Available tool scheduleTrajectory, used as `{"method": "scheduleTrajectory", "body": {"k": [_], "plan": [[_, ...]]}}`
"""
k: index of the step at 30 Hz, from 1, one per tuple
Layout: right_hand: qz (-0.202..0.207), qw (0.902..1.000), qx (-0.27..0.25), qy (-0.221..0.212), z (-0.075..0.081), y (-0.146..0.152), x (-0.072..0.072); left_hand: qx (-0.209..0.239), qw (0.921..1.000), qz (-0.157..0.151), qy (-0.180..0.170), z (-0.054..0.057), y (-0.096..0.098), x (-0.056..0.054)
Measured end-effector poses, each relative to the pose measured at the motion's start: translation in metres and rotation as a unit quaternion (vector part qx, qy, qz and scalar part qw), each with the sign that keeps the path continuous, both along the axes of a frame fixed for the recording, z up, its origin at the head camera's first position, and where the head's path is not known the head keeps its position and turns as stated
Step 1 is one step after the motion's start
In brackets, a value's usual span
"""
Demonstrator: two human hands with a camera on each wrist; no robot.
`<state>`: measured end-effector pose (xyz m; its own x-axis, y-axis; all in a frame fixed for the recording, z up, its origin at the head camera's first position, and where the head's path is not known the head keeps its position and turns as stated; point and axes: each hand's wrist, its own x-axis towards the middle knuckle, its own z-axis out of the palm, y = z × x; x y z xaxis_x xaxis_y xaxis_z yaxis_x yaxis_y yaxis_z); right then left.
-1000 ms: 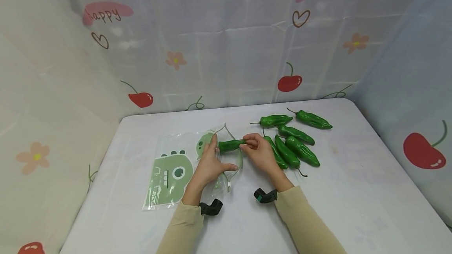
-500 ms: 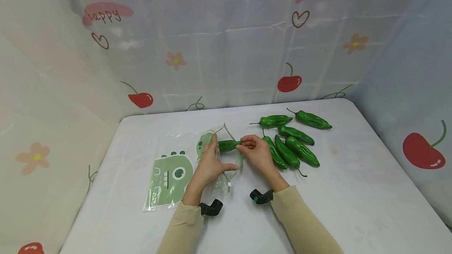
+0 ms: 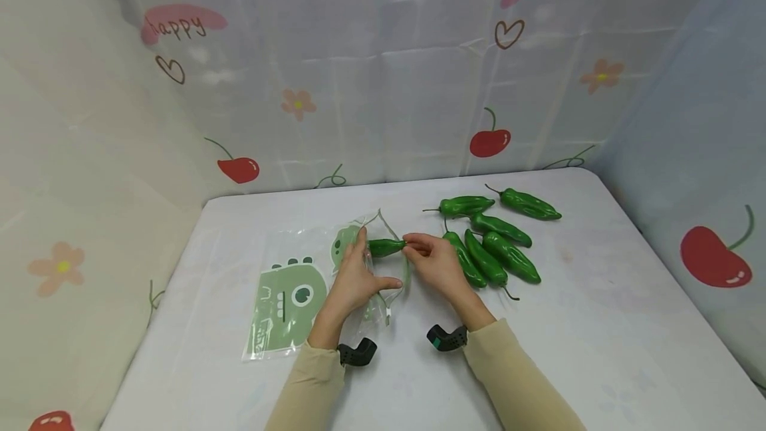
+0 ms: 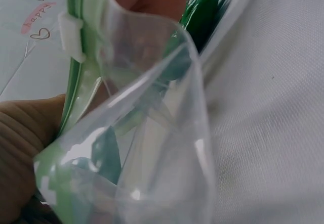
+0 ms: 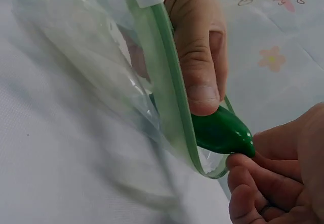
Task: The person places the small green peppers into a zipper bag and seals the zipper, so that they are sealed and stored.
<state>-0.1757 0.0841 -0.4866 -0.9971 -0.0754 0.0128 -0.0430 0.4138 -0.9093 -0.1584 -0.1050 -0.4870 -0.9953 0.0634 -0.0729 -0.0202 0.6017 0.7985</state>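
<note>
In the head view, a green pepper (image 3: pixel 385 247) lies partly inside the mouth of a clear slider zip bag (image 3: pixel 287 304) with a green cartoon print. My right hand (image 3: pixel 439 261) pinches the pepper's narrow tip. My left hand (image 3: pixel 353 281) reaches into the bag's mouth, thumb and fingers spread apart, spreading the green-edged opening. The right wrist view shows a left-hand digit close above the pepper (image 5: pixel 223 130), and right fingertips at its tip. Clear film and the green zip strip (image 4: pixel 76 82) fill much of the left wrist view. The pepper's other end is hidden by the left hand.
Several more green peppers (image 3: pixel 511 257) lie loosely grouped right of my right hand, some touching. The white-covered table (image 3: pixel 598 324) meets a printed cloth backdrop (image 3: pixel 383 85) at the back and sides.
My right hand has shifted slightly left, and the pepper has slid a little further left into the bag. The left hand, the bag and the other peppers have stayed in place.
</note>
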Motion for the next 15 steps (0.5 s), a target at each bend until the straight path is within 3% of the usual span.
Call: {"method": "scheduleTrajectory", "body": {"k": [5,15], "plan": [[0.033,0.9993,0.003,-0.019,0.0079,0.0003,0.0024,-0.002,1.0,-0.002,0.003,-0.0008,-0.0004,-0.0006],[0.077,0.9951,-0.019,-0.059,0.0072,-0.008,-0.0021,0.005,1.0,-0.001,0.004,0.0014,-0.0007,0.0002]]}}
